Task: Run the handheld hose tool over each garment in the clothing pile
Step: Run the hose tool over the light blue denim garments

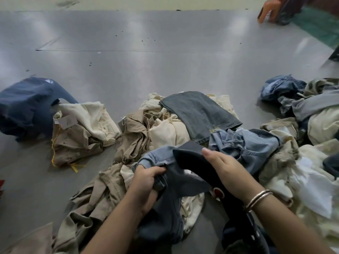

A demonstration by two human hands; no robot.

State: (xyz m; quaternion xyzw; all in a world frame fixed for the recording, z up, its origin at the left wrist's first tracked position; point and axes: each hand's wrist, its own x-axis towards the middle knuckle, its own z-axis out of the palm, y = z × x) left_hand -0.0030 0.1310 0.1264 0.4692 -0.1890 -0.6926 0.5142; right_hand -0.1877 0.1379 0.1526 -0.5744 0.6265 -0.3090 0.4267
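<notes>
Left hand (145, 182) bunches the jeans (165, 191), right hand (225, 173) wraps the black hose tool (194, 158) at pile (165, 129) six o'clock — loose denim could snag that nozzle.

No legible text, brand, number or sign. Pale rectangular paper tag (65, 122) on the folded beige and cream garment (82, 132) at left: face blank or too blurred to read. Small white mark (49, 81) on the navy blue garment (25, 107) at far left: shape only, unreadable. Red and white round patch (218, 191) on the black hose tool (198, 162): no characters discernible.
</notes>
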